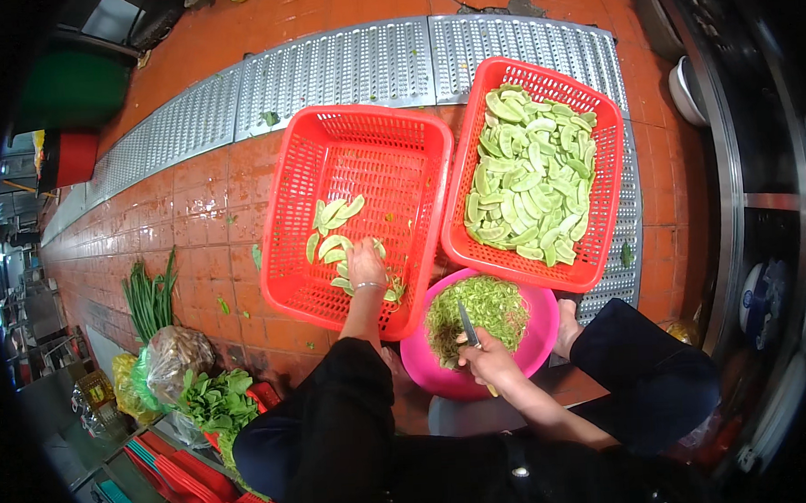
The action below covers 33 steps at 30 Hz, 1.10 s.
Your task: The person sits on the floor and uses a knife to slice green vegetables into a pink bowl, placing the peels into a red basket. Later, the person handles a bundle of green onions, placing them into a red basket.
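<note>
My left hand (366, 261) reaches down into a red plastic basket (438, 182) and touches the flat green bean pods (336, 243) scattered on its floor. Whether its fingers grip a pod is hidden. In my right hand (491, 363) is a small knife (469, 325) with a yellow handle, its blade angled up and away from me. That hand hovers over a pink plastic basin (544, 323) holding a heap of stringy green trimmings (474, 309). To the right, a second red basket (466, 174) is heaped with flat pods (531, 175).
Perforated metal drain covers (331, 69) cross the wet orange tile floor (198, 186). On the left lie green stalks (150, 296), a plastic bag (178, 364) and leafy greens (219, 402). Stacked red baskets (190, 480) stand lower left. A metal counter edge (728, 170) runs along the right.
</note>
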Each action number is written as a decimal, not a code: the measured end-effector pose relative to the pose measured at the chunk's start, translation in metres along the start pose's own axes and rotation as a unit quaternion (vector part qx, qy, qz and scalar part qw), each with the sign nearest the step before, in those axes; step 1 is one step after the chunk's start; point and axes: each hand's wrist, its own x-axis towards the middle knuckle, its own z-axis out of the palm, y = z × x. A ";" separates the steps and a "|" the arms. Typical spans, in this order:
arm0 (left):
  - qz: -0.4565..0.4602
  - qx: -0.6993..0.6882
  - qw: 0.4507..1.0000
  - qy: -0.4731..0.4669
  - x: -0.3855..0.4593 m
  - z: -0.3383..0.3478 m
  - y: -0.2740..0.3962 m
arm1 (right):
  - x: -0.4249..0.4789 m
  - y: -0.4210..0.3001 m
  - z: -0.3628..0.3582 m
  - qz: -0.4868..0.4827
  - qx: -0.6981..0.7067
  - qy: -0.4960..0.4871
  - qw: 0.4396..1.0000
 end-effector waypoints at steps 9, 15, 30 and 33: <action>-0.317 -0.752 0.578 -0.004 -0.067 -0.081 0.061 | -0.013 0.005 0.002 -0.320 -0.361 0.173 0.859; -0.255 -0.815 0.494 -0.162 -0.134 -0.121 0.105 | -0.051 0.001 0.012 -0.473 -0.413 0.189 0.755; -0.306 -0.808 0.448 -0.229 -0.196 -0.124 0.104 | -0.072 0.024 0.008 -0.529 -0.473 0.157 0.687; -0.291 -0.793 0.420 -0.332 -0.204 -0.122 0.093 | -0.065 0.023 -0.001 -0.389 -0.489 0.130 0.770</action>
